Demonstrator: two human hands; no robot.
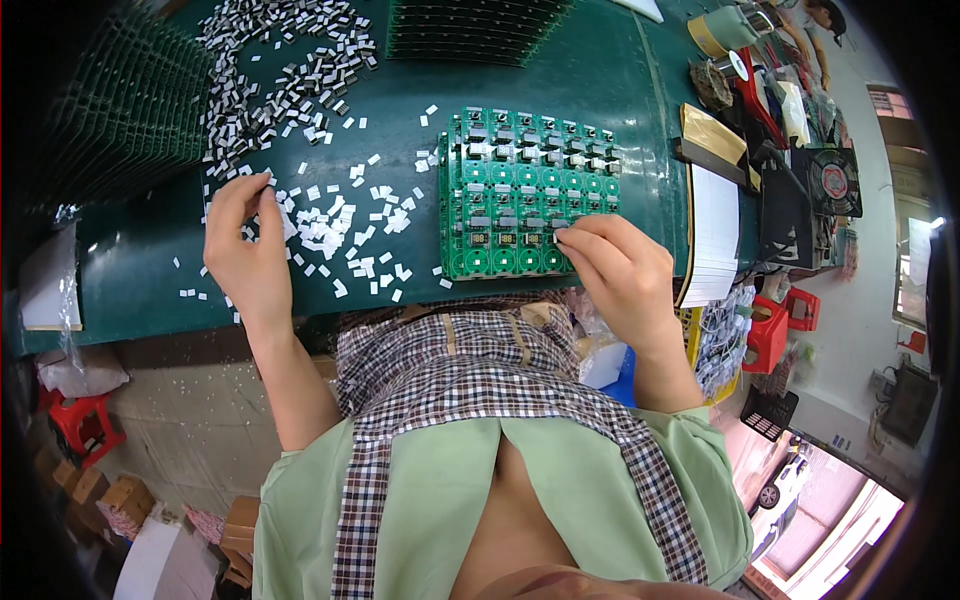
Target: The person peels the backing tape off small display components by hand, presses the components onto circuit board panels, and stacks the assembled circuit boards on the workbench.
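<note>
A stack of green circuit boards [490, 262] stands on the bench before me, carrying rows of small dark parts and white-faced parts. Along a lower row sit several small digit displays [507, 240]. At the end of that row, my right hand [628, 275] pinches a small white piece [560, 236] against the board. My left hand [248, 245] is raised at the edge of a scatter of flat white pieces [325, 232], thumb and forefinger closed together. Something small and whitish shows at its fingertips, too small to name. Beyond it spreads a pile of small white-and-black blocks [290, 75].
Upright rows of green boards stand at the far left [130, 110] and far middle [470, 30]. Right of the stack lie white sheets [712, 235] and a yellowish pad [712, 135]. A green flask [720, 32] and a small fan [835, 182] are farther right. The bench's front edge [200, 330] runs close to me.
</note>
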